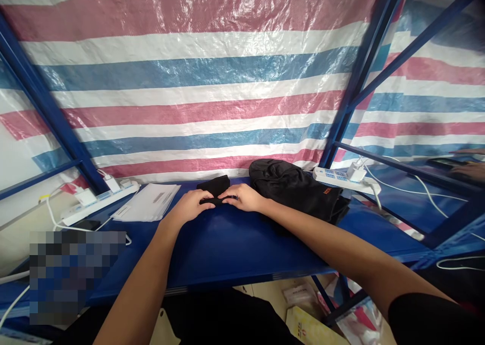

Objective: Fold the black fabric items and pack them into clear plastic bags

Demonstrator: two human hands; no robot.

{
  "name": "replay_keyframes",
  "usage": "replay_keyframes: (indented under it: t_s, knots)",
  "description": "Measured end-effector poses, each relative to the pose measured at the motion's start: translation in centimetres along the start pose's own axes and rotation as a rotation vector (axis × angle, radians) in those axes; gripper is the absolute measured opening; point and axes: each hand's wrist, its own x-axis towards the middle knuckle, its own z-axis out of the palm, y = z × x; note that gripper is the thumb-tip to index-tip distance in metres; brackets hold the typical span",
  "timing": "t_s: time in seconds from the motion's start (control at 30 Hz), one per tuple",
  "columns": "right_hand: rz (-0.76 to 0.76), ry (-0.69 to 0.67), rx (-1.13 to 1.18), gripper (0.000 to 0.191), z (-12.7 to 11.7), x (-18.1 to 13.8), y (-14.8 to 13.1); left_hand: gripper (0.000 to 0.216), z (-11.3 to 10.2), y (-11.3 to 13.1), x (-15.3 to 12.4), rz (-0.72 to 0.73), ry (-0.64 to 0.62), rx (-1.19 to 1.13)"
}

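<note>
A small folded black cloth piece (214, 186) lies on the blue table (235, 244) near the striped tarp. My left hand (191, 206) and my right hand (242, 197) meet at its near edge, fingers curled and pinching the black fabric between them. A larger heap of black fabric (297, 188) with a small orange mark lies just right of my right hand.
A stack of white papers (149, 202) lies left of my hands. White power strips sit at the back left (99, 199) and back right (343, 177) with plugs and cables. Blue frame posts rise on both sides. Another person's hand (469, 169) shows far right.
</note>
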Motion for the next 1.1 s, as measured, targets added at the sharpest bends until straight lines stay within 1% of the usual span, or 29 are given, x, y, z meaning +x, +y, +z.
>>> replay_keyframes:
  t_s: [0.1,0.17,0.23,0.33,0.43,0.5,0.63,0.73,0.8,0.9,1.0,1.1]
  knots:
    - [0.148,-0.014,0.154,0.026,0.0,0.1,0.5,0.034,-0.3,0.1,-0.1,-0.062,-0.026,-0.096]
    - [0.224,-0.029,0.264,0.029,0.2,0.1,1.0,0.035,-0.4,-0.1,-0.2,-0.066,-0.032,-0.172]
    - [0.262,-0.025,0.340,0.031,0.6,0.3,1.4,0.035,-0.5,-0.5,-0.1,-0.044,-0.024,-0.221]
    - [0.270,0.022,0.364,0.031,1.2,0.6,1.8,0.036,-0.5,-1.3,0.1,-0.037,0.027,-0.257]
    - [0.215,0.098,0.295,0.022,1.4,1.0,1.8,0.033,-0.4,-1.7,0.3,-0.036,0.084,-0.275]
    - [0.147,0.110,0.221,0.015,1.3,1.1,1.6,0.029,-0.3,-1.6,0.5,-0.022,0.085,-0.254]
    - [0.008,0.071,0.035,0.019,0.8,0.7,1.0,0.027,0.1,-1.2,0.9,0.032,0.073,-0.182]
    - [-0.050,0.030,-0.095,0.022,0.5,0.3,0.6,0.026,0.1,-1.0,0.9,0.056,0.095,-0.119]
    - [-0.055,-0.019,-0.138,0.026,0.2,0.2,0.5,0.026,0.0,-0.7,0.8,0.061,0.104,-0.082]
    - [-0.037,-0.057,-0.176,0.038,0.0,0.2,0.6,0.024,-0.4,-0.3,0.3,0.067,0.098,-0.052]
    - [-0.024,-0.067,-0.225,0.034,0.1,0.4,0.7,0.026,-0.6,-0.1,0.0,0.066,0.074,-0.047]
    - [-0.011,-0.067,-0.247,0.031,0.3,0.6,0.7,0.042,-0.4,-0.3,0.0,0.056,0.070,-0.011]
